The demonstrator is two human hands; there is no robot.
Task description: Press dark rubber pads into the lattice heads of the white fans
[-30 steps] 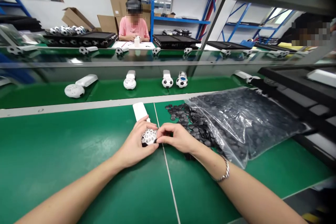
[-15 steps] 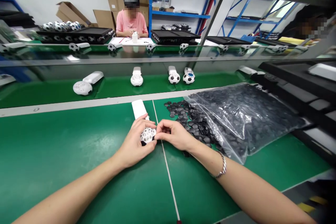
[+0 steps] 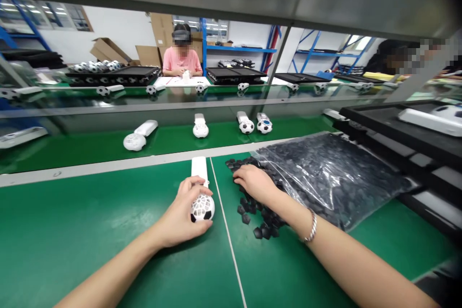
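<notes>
My left hand is wrapped round a white football-shaped casing on the green work surface. Its round head has an open lattice, with black pentagon patches along the lower rim. A flat white handle extends from the head, away from me. To the right, my right hand reaches into a pile of loose black pentagon pieces. Its fingers are drawn together and bent down onto the pieces. Whatever lies between those fingertips is hidden.
A clear plastic bag full of black pieces lies right of the pile. Black trays are stacked at far right. Several similar casings, including a lattice-headed one, lie on the green strip beyond. A person in pink sits opposite.
My right hand has left the casing's rim and moved right to the black pieces. The left hand still holds the casing, now with more of its lower rim showing. The view has tilted upward.
</notes>
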